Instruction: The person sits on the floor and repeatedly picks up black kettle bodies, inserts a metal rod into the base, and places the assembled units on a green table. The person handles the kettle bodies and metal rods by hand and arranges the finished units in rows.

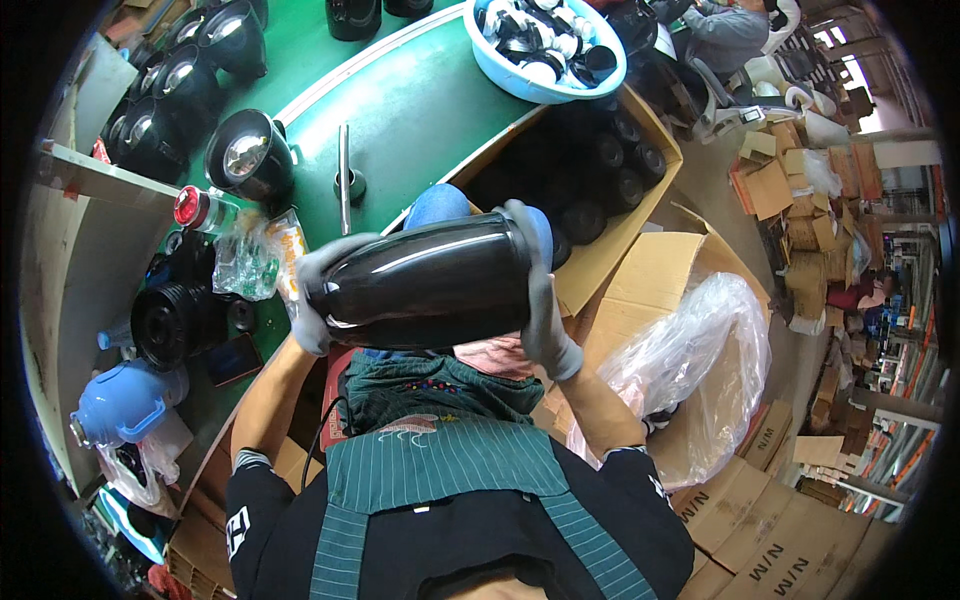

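A large glossy black jug shell (430,285) lies sideways above my lap, held between my two grey-gloved hands. My left hand (322,290) is closed round its narrower left end. At the wider right end, my right hand (540,300) presses along the rim, fingers bent round it. Whatever is inside the shell is hidden. Just beyond my left hand, a metal rod (344,185) rises from the green tabletop (400,125). Left of the rod, a black jug body (250,155) with a shiny interior stands on the table.
A light-blue basin (545,90) of black and white parts sits at the back. Right of the table, a cardboard box (655,195) holds several black pieces; an open carton (640,285) with clear plastic (690,350) stands nearer. A blue bottle (125,400) is left. A person (725,35) sits far right.
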Motion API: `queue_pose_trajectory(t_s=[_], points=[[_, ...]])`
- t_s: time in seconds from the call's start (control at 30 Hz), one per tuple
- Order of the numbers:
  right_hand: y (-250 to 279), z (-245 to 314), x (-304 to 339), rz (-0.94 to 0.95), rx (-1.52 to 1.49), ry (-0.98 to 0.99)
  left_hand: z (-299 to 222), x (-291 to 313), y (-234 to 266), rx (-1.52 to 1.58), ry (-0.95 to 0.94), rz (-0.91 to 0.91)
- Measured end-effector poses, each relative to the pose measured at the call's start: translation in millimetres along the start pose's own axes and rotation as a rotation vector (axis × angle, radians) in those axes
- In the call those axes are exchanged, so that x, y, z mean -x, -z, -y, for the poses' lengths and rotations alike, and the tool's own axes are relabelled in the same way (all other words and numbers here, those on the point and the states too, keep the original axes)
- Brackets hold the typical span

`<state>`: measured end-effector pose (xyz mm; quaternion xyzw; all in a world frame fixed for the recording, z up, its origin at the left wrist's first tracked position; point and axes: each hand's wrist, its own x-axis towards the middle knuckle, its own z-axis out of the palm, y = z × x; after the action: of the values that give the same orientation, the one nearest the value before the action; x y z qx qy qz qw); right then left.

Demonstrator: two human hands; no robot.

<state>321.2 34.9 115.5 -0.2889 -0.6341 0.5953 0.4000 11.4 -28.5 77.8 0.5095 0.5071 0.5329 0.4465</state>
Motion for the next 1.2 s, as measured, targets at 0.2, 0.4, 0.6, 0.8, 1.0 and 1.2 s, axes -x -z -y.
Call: queue_pose_trajectory(t_s=[0.2,0.4,0.6,0.8,1.0,1.2], points=[[18.9,22.5,7.0,0.077,0.143,-0.430,-32.1,-15.2,3.6,-0.611,-0.317,0.091],[22.7,32.5,1.9,0.120,0.674,0.412,54.7,18.5,-6.5,0.496,0.434,0.096],[27.0,27.6,24.6,0.011,0.765,0.309,117.8,40.8,-3.8,0.830,0.666,0.118],[33.4,24.1,27.9,-0.093,0.507,0.099,-5.4,-6.3,-23.0,-0.212,0.113,0.152],[87.3,-42.2,21.5,0.024,0.449,-0.087,-21.5,-11.0,-54.2,-0.404,-0.122,0.086],[106.8,-31.5,-55.3,0.119,0.037,-0.379,31.7,33.1,-96.9,-0.627,-0.329,0.027]])
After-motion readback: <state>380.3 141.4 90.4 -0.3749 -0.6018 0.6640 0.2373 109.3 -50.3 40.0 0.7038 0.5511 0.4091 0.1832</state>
